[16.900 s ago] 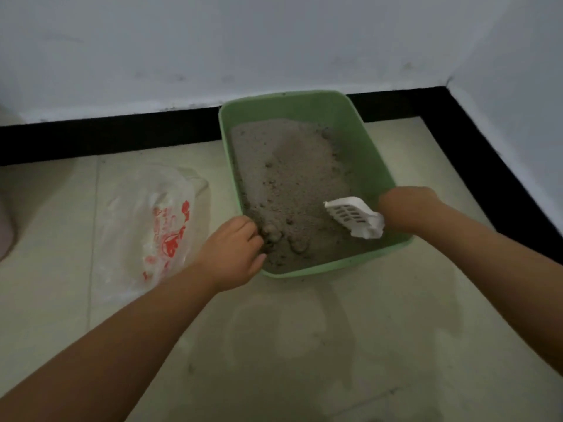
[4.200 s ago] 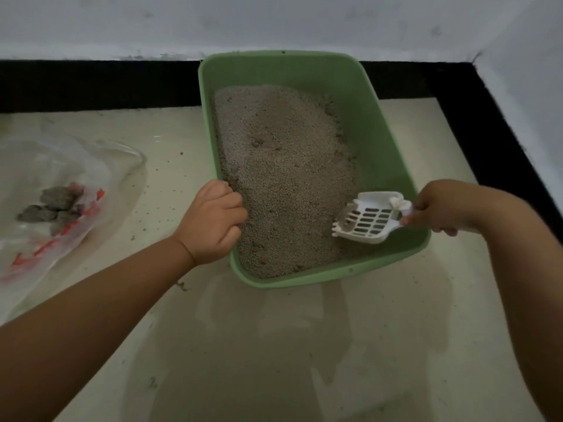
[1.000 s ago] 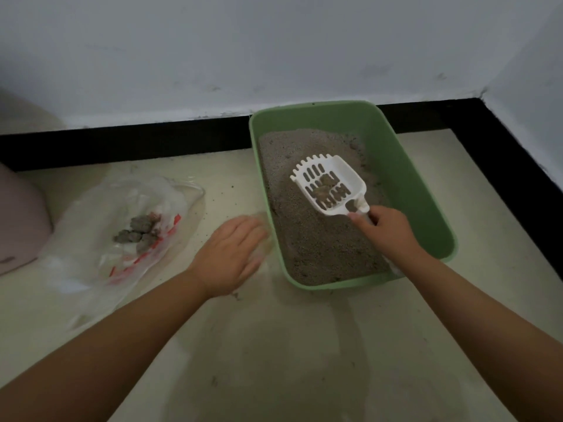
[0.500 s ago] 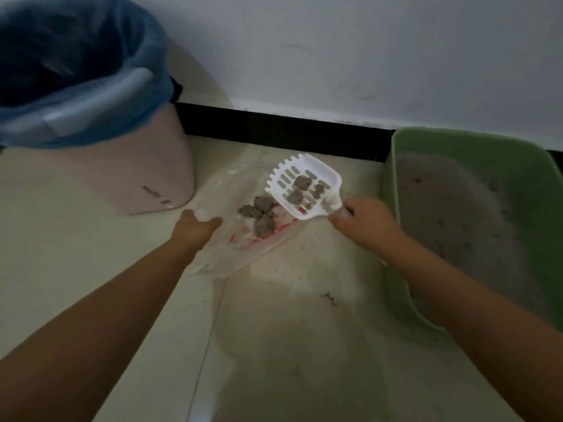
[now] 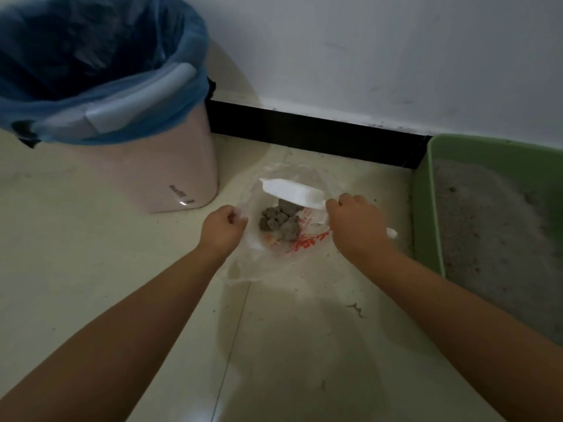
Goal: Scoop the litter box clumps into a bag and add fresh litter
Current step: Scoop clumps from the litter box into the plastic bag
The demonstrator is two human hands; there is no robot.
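Emptying step, frame centre. The left hand (image 5: 224, 228) pinched the edge of the bag (image 5: 283, 239) on the floor, fingers closed on the plastic, while the right hand (image 5: 355, 226) gripped the scoop (image 5: 292, 193), tipped over the clumps (image 5: 278, 220). The litter box (image 5: 426, 208) (right edge) likely needs another sifting, then fresh litter.
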